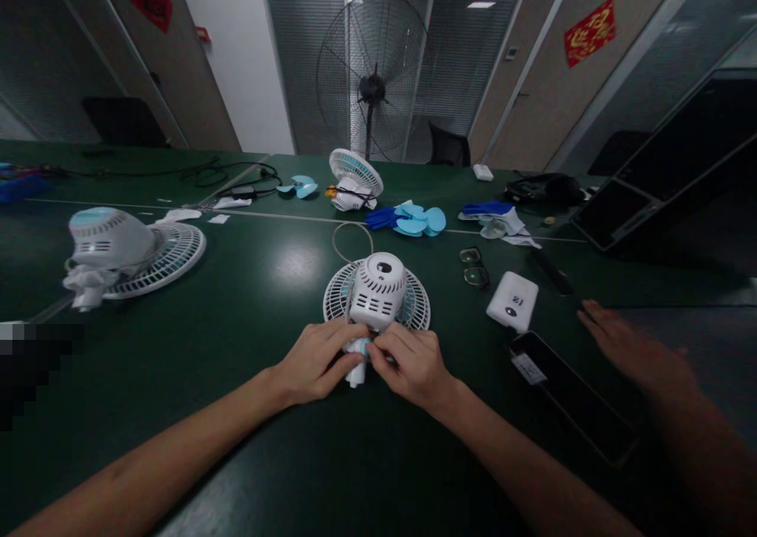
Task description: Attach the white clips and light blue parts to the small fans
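A small white electric fan (378, 289) lies face down on the dark green table, its round grille (337, 291) underneath and its motor housing upward. The fan's white neck (356, 373), with a light blue part, points towards me. My left hand (322, 359) is closed round the neck from the left, thumb and fingers on either side. From the right, my right hand (414, 363) pinches the same neck near the motor housing. The fingers partly hide the joint, so small details there cannot be made out. A thin pale cord loops behind the fan.
A second fan (112, 241) lies at left, a third (355, 180) stands behind. Light blue blades (421, 221), blue gloves (382, 218), glasses (474, 269), a white device (513, 300) and a black tray (573, 395) lie about. Another person's hand (642, 356) rests at right.
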{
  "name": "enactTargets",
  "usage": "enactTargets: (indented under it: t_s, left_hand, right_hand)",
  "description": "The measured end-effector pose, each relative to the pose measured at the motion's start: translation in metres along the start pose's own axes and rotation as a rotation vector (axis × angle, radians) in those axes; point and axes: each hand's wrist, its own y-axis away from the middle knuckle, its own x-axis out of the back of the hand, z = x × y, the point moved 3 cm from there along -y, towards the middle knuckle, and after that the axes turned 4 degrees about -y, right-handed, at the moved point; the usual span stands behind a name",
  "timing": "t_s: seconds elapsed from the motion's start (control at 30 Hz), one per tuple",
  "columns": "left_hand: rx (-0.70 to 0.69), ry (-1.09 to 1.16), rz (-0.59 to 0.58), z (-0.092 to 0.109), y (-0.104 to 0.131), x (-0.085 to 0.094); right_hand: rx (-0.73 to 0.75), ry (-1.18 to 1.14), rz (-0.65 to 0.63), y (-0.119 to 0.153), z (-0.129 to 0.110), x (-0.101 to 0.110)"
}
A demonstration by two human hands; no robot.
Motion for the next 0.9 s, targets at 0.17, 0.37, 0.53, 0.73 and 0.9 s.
enactTargets:
  t_s: [0.17, 0.37, 0.53, 0.73, 0.9]
  left_hand:
    - [0.004, 0.031, 0.027, -0.001, 0.000, 0.001]
    - [-0.008, 0.067, 0.056, -0.008, 0.006, -0.001]
    - [0.005, 0.077, 0.048, -0.006, 0.004, 0.001]
    - [0.002, 0.063, 0.033, -0.003, 0.003, 0.001]
    - [0.007, 0.069, -0.017, -0.002, 0.002, 0.000]
  right_hand:
    - [0.098, -0.103, -0.024, 0.005, 0.009, 0.005]
    - [0.230, -0.054, -0.032, 0.007, 0.012, 0.006]
    - [0.232, -0.071, 0.009, 0.004, 0.012, 0.006]
    - [0.209, -0.079, 0.030, 0.003, 0.012, 0.005]
    - [0.110, -0.143, 0.062, 0.002, 0.011, 0.003]
